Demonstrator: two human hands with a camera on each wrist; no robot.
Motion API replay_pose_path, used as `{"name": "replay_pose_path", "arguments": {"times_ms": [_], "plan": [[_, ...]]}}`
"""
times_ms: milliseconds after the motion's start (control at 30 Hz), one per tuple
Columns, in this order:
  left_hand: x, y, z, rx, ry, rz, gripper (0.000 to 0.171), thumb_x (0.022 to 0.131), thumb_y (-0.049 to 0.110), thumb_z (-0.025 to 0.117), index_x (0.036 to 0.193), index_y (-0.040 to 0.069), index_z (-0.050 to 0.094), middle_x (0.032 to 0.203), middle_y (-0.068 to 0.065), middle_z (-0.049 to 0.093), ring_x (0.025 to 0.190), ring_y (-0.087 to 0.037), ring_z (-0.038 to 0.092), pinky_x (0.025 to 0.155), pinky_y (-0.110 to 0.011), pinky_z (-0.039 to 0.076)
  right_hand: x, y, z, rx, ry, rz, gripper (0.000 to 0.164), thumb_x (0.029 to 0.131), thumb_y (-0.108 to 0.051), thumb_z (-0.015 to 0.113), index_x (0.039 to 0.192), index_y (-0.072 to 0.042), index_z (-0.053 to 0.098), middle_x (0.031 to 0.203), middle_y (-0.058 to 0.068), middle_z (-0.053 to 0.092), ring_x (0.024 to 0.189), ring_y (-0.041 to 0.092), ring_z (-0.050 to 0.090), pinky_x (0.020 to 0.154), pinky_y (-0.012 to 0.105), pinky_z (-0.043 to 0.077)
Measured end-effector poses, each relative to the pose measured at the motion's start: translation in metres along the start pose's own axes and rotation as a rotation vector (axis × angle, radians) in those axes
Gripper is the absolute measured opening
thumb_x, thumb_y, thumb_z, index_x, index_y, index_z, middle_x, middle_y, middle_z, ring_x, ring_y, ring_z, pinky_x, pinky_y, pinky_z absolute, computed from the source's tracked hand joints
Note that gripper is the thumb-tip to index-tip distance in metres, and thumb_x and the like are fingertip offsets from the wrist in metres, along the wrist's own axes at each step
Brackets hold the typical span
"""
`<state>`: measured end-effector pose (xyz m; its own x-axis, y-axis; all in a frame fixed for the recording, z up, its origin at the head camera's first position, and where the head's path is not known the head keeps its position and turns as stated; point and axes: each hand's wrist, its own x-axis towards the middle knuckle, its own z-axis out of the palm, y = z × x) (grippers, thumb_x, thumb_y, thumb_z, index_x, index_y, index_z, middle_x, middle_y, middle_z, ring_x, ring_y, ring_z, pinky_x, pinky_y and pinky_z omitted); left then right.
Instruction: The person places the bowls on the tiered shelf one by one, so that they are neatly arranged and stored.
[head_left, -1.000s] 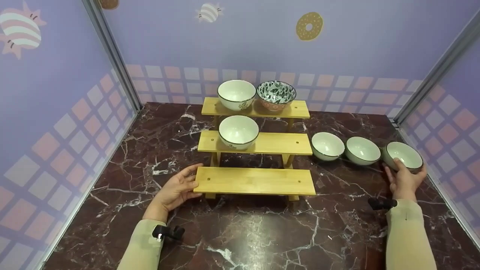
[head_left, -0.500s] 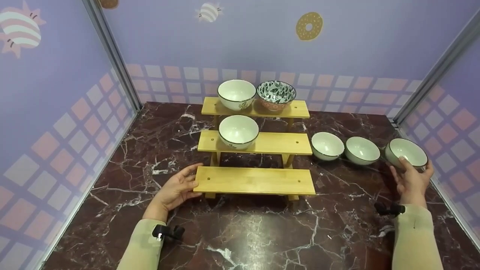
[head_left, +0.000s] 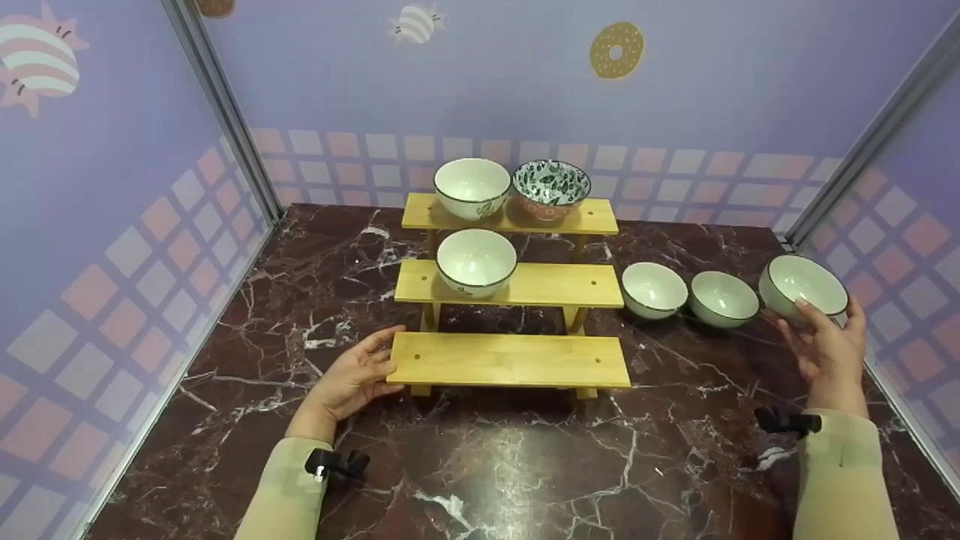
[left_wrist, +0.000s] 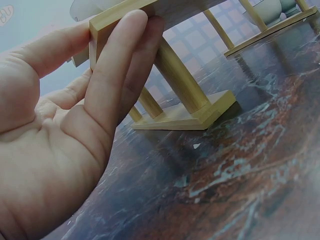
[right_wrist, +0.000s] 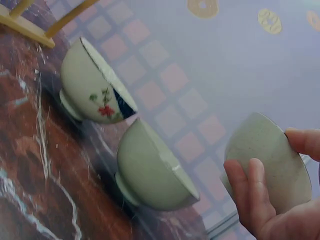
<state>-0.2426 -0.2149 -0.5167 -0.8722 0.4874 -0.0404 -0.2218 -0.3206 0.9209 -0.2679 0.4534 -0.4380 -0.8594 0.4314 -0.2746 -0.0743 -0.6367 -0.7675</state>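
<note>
My right hand (head_left: 834, 352) holds a pale green bowl (right_wrist: 267, 160) off the table at the far right, thumb at the rim and fingers under its side. Left of it on the table stand a plain green bowl (head_left: 724, 300) and a white bowl (right_wrist: 95, 82) with a red flower. My left hand (head_left: 356, 379) grips the left end of the lowest board of a three-step wooden stand (head_left: 510, 360), thumb on top and fingers below in the left wrist view. A white bowl (head_left: 476, 262) sits on the middle step. Another white bowl (head_left: 472, 187) and a black-patterned bowl (head_left: 551, 191) share the top step.
The stand rests on a dark red marbled table (head_left: 525, 465). Purple panels with printed squares enclose it at the back and both sides, and the right panel (head_left: 911, 247) is close to the held bowl.
My right hand has lifted the green bowl from the end of the row, first drifting right, then rising. My left hand and the stand stay put.
</note>
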Motion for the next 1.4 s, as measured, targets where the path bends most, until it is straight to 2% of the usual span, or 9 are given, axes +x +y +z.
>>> {"name": "replay_pose_path", "arguments": {"times_ms": [133, 333, 567, 767, 900, 1033, 1133, 1233, 1400], "plan": [[0.001, 0.0, 0.0, -0.004, -0.002, 0.003, 0.076, 0.102, -0.003, 0.055, 0.164, 0.002, 0.011, 0.133, -0.003, 0.061, 0.101, -0.017, 0.073, 0.082, -0.027, 0.065, -0.008, -0.003, 0.004, 0.008, -0.074, -0.003, 0.097, 0.091, 0.01, 0.068, 0.158, -0.045, 0.025, 0.139, -0.009, 0.03, 0.068, 0.031, 0.076, 0.054, 0.031, 0.064], [0.002, 0.0, 0.001, -0.011, -0.002, 0.006, 0.076, 0.103, -0.004, 0.054, 0.164, 0.002, 0.01, 0.133, -0.004, 0.062, 0.099, -0.017, 0.073, 0.082, -0.027, 0.065, -0.02, -0.005, 0.011, 0.027, -0.206, 0.02, 0.099, 0.094, 0.011, 0.064, 0.161, -0.047, 0.018, 0.145, -0.008, 0.027, 0.073, 0.038, 0.077, 0.057, 0.032, 0.065], [0.001, -0.001, 0.0, -0.014, -0.005, 0.006, 0.074, 0.103, -0.004, 0.053, 0.164, 0.003, 0.012, 0.132, -0.005, 0.062, 0.099, -0.017, 0.073, 0.082, -0.028, 0.065, -0.033, -0.005, 0.023, 0.0, -0.313, 0.014, 0.102, 0.093, 0.015, 0.061, 0.162, -0.043, 0.013, 0.142, -0.007, 0.029, 0.077, 0.037, 0.077, 0.063, 0.031, 0.066], [0.001, -0.002, 0.0, -0.019, 0.002, 0.001, 0.072, 0.103, -0.005, 0.053, 0.164, 0.005, 0.016, 0.131, -0.005, 0.064, 0.098, -0.017, 0.074, 0.082, -0.027, 0.065, -0.043, -0.003, 0.032, -0.034, -0.426, 0.019, 0.088, 0.096, 0.014, 0.057, 0.158, -0.036, 0.02, 0.139, -0.001, 0.033, 0.082, 0.038, 0.078, 0.072, 0.035, 0.067], [0.0, -0.001, 0.0, -0.018, -0.002, 0.003, 0.072, 0.103, -0.005, 0.053, 0.164, 0.005, 0.017, 0.131, -0.005, 0.064, 0.099, -0.018, 0.074, 0.082, -0.028, 0.065, -0.049, 0.0, 0.038, -0.078, -0.471, 0.037, 0.085, 0.098, 0.011, 0.056, 0.159, -0.036, 0.021, 0.139, -0.001, 0.031, 0.084, 0.036, 0.078, 0.075, 0.033, 0.067], [0.0, -0.001, 0.0, -0.006, -0.006, 0.0, 0.073, 0.103, -0.004, 0.053, 0.164, 0.005, 0.015, 0.131, -0.004, 0.064, 0.101, -0.018, 0.074, 0.083, -0.028, 0.065, -0.054, 0.003, 0.043, -0.116, -0.504, 0.059, 0.093, 0.1, 0.008, 0.054, 0.165, -0.04, 0.006, 0.142, -0.004, 0.028, 0.086, 0.033, 0.078, 0.074, 0.028, 0.066], [0.0, -0.001, -0.001, -0.002, -0.008, 0.001, 0.073, 0.103, -0.004, 0.053, 0.164, 0.005, 0.015, 0.132, -0.004, 0.064, 0.101, -0.018, 0.074, 0.083, -0.029, 0.065, -0.057, 0.005, 0.048, -0.126, -0.549, 0.078, 0.096, 0.102, 0.008, 0.05, 0.165, -0.039, -0.004, 0.159, -0.005, 0.012, 0.088, 0.033, 0.078, 0.073, 0.027, 0.066], [0.001, -0.001, -0.001, 0.001, -0.008, 0.002, 0.072, 0.103, -0.004, 0.053, 0.164, 0.005, 0.015, 0.132, -0.004, 0.063, 0.1, -0.018, 0.073, 0.083, -0.029, 0.065, -0.061, 0.008, 0.054, -0.159, -0.585, 0.073, 0.093, 0.103, 0.007, 0.048, 0.165, -0.037, -0.006, 0.161, -0.004, 0.006, 0.089, 0.034, 0.078, 0.071, 0.025, 0.065], [0.001, -0.001, -0.001, 0.004, -0.003, 0.001, 0.073, 0.103, -0.005, 0.052, 0.164, 0.004, 0.014, 0.132, -0.003, 0.063, 0.1, -0.018, 0.073, 0.083, -0.029, 0.065, -0.066, 0.016, 0.063, -0.211, -0.627, 0.065, 0.087, 0.104, 0.005, 0.048, 0.166, -0.032, -0.001, 0.148, 0.001, 0.019, 0.09, 0.034, 0.078, 0.072, 0.024, 0.065]]}}
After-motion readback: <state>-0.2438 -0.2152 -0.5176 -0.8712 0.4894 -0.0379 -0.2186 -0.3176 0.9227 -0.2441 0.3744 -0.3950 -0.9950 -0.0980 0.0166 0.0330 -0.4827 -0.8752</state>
